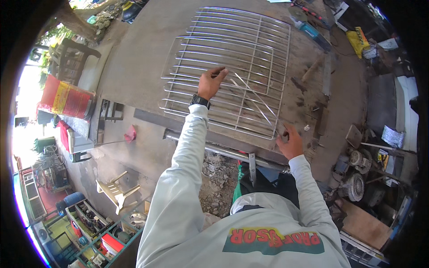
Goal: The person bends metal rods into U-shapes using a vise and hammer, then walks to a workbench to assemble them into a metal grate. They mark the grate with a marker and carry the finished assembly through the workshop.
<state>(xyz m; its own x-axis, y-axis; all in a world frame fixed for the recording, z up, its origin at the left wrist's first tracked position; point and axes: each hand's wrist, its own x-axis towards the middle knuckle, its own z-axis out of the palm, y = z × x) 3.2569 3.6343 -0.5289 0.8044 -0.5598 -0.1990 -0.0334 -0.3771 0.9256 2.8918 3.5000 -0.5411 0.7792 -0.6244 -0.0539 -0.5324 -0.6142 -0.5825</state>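
Observation:
A shiny wire rack [214, 117] with many parallel bars lies flat on the brown tabletop. A smaller wire frame [272, 67] overlaps it. Two loose thin metal rods [255, 95] rest slantwise across the right half of the rack. My left hand [212, 84], with a dark watch on its wrist, hovers over the rack's middle, left of the rods' far ends. Its thumb and forefinger are drawn together; whether anything is between them is hidden. Beside the rack's near right corner is my right hand [291, 142], thumb and forefinger apart, close to the rods' near ends.
A blue angle grinder [310, 33] lies at the table's far right, near metal strips [327, 73]. A metal pipe [214, 149] runs along the front edge. Leftward are a red sack [67, 98] and a cream plastic chair [117, 191]; motors [356, 185] stand at right.

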